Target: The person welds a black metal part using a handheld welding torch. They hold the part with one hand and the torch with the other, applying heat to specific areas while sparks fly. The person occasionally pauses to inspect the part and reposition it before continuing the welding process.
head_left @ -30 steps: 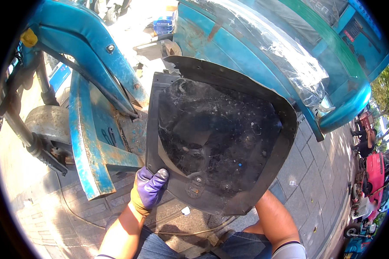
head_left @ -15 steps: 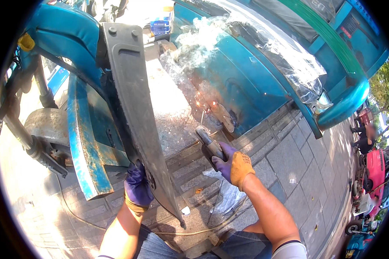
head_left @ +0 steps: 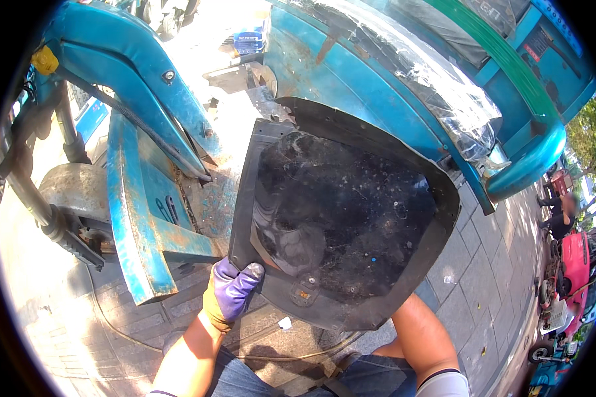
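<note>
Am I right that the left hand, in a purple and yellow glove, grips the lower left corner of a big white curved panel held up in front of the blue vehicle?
Not quite. The panel is black and dusty, not white, as the head view shows. The rest holds: the left hand in its purple and yellow glove grips the panel's lower left corner, with the blue vehicle behind it.

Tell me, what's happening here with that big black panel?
A person is holding up a large black plastic panel, its dusty face turned toward them. The left hand, in a purple and yellow glove, grips its lower left corner. The right hand is hidden behind the panel; only the forearm shows. Beside it stands a worn blue vehicle frame on brick paving.
</note>
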`<state>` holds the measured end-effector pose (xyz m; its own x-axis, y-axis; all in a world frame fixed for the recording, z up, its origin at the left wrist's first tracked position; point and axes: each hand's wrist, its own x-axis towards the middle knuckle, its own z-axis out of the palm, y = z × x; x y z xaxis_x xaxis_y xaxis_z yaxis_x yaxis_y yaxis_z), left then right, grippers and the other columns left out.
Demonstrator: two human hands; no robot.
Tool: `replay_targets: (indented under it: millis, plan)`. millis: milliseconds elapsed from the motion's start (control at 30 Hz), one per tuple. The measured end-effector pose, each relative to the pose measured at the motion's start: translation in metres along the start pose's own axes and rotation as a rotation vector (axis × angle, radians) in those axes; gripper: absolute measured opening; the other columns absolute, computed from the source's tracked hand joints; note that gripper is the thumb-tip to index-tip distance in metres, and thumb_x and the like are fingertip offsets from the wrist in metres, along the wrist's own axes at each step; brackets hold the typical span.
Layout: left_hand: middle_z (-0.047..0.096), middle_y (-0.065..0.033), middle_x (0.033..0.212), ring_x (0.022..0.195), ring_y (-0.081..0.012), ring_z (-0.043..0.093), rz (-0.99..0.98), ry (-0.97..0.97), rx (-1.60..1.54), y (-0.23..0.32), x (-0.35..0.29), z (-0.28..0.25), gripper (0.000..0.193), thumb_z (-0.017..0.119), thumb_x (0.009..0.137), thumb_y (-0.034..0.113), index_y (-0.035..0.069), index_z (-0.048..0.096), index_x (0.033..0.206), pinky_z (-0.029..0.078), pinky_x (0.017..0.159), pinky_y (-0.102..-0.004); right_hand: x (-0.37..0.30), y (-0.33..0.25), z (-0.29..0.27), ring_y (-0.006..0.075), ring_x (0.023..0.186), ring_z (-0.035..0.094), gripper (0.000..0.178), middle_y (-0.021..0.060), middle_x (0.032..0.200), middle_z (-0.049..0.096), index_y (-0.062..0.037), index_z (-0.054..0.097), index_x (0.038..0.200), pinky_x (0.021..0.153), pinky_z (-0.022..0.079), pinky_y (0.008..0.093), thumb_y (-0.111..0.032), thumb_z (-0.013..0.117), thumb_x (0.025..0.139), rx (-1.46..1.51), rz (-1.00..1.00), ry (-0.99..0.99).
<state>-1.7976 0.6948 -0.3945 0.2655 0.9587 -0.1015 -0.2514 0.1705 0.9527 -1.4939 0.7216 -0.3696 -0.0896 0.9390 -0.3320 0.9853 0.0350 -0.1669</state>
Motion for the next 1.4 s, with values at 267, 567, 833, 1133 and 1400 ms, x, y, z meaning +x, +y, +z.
replay_targets:
  millis: [267, 567, 833, 1133, 1400]
  plan:
    - [0.07, -0.0045, 0.111, 0.102, -0.0166, 0.065, 0.043, 0.034, -0.357, -0.009, 0.003, -0.003, 0.023, 0.065, 0.101, 0.019, 0.003, 0.067, 0.118, 0.053, 0.091, -0.0326, 0.01, -0.002, 0.001, 0.0422, 0.112, 0.064, 0.055, 0.0213, 0.123, 0.068, -0.0081, 0.054, 0.14, 0.096, 0.049, 0.0457, -0.033, 0.064, 0.092, 0.225, -0.053, 0.15]
    - [0.068, -0.0108, 0.125, 0.113, -0.024, 0.067, 0.054, -0.2, -1.035, -0.039, 0.012, -0.034, 0.032, 0.06, 0.102, 0.021, 0.009, 0.06, 0.132, 0.055, 0.1, -0.0411, 0.015, -0.013, 0.018, 0.0378, 0.098, 0.07, 0.053, 0.0225, 0.109, 0.071, -0.0074, 0.055, 0.139, 0.086, 0.053, 0.0426, -0.026, 0.068, 0.091, 0.399, 0.035, 0.266]
    - [0.07, -0.0081, 0.115, 0.104, -0.0199, 0.067, 0.028, 0.042, -0.425, -0.01, 0.004, -0.01, 0.028, 0.063, 0.101, 0.017, 0.001, 0.062, 0.125, 0.054, 0.094, -0.0365, 0.009, -0.013, -0.001, 0.0411, 0.113, 0.064, 0.051, 0.0233, 0.121, 0.068, -0.0069, 0.057, 0.136, 0.095, 0.05, 0.0451, -0.032, 0.062, 0.092, 0.396, 0.1, 0.181]
    - [0.069, -0.0023, 0.098, 0.088, -0.011, 0.063, -0.016, -0.016, -0.121, -0.001, -0.001, -0.003, 0.021, 0.067, 0.1, 0.02, 0.002, 0.067, 0.112, 0.05, 0.078, -0.0278, 0.002, 0.001, -0.002, 0.0414, 0.112, 0.064, 0.049, 0.0226, 0.12, 0.068, -0.0075, 0.058, 0.134, 0.093, 0.05, 0.0454, -0.031, 0.062, 0.092, 0.052, 0.023, -0.008]
    - [0.066, -0.0069, 0.084, 0.072, -0.0198, 0.058, -0.029, 0.301, -0.673, -0.011, 0.007, 0.009, 0.023, 0.057, 0.104, 0.028, 0.008, 0.067, 0.107, 0.045, 0.068, -0.0356, 0.016, -0.011, 0.008, 0.0422, 0.116, 0.062, 0.054, 0.0242, 0.126, 0.065, -0.008, 0.054, 0.14, 0.097, 0.048, 0.0456, -0.033, 0.064, 0.093, 0.456, -0.003, 0.163]
